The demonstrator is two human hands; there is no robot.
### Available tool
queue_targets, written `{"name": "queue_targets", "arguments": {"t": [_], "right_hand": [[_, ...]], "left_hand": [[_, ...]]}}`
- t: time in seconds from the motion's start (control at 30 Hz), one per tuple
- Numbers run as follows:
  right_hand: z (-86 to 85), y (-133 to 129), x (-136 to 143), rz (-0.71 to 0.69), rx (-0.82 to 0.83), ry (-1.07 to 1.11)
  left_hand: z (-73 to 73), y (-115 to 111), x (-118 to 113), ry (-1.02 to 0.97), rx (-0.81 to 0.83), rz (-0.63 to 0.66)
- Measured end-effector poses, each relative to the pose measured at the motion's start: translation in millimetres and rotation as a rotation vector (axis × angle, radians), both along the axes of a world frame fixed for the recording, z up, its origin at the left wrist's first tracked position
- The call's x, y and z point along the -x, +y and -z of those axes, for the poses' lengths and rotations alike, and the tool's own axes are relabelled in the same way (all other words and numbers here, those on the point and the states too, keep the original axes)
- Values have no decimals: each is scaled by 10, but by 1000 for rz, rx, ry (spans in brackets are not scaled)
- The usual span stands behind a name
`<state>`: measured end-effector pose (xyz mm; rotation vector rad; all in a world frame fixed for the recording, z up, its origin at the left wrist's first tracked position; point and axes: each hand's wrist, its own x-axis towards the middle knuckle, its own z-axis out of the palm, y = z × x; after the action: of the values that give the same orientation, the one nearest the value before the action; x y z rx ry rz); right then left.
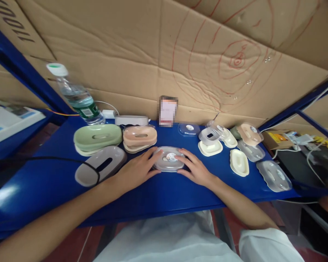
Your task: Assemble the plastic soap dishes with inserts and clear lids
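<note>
A grey soap dish (166, 165) with a clear lid and a round white sticker lies on the blue table in front of me. My left hand (136, 168) grips its left end, with thumb and fingers along the edge. My right hand (197, 168) grips the right end in the same way, some fingertips on top of the lid. Left of my left hand sit a grey dish (109, 156), a green dish (112, 133) on a pale piece, and a peach dish (128, 135) on a cream piece.
A clear lid (184, 130) lies behind. Cream trays (239, 163) and several lidded dishes (274, 176) spread to the right. A phone (168, 111) leans on the cardboard wall (120, 54). A water bottle (80, 100) stands back left; a black cable (57, 159) crosses the left side.
</note>
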<state>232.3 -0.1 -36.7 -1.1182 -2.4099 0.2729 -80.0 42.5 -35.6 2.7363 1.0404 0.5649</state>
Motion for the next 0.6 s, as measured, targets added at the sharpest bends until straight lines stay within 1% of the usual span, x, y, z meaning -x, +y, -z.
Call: {"name": "queue_targets", "arguments": {"t": [0.1, 0.2, 0.27, 0.33, 0.43, 0.5, 0.6], "right_hand": [[-78, -8, 33, 39, 22, -33], [-172, -19, 47, 36, 93, -68], [-210, -22, 38, 10, 107, -90], [-212, -21, 19, -4, 84, -124], [-167, -13, -15, -5, 17, -175], [-135, -6, -36, -12, -12, -185], [-116, 4, -62, -50, -9, -151]], "left_hand": [[-3, 61, 13, -80, 116, 7], [13, 102, 9, -124, 162, -23], [28, 106, -12, -122, 175, -51], [33, 85, -49, -115, 177, -78], [17, 37, -103, -102, 184, -96], [-4, 31, -114, -95, 208, -81], [-26, 87, -83, -130, 281, -53]]}}
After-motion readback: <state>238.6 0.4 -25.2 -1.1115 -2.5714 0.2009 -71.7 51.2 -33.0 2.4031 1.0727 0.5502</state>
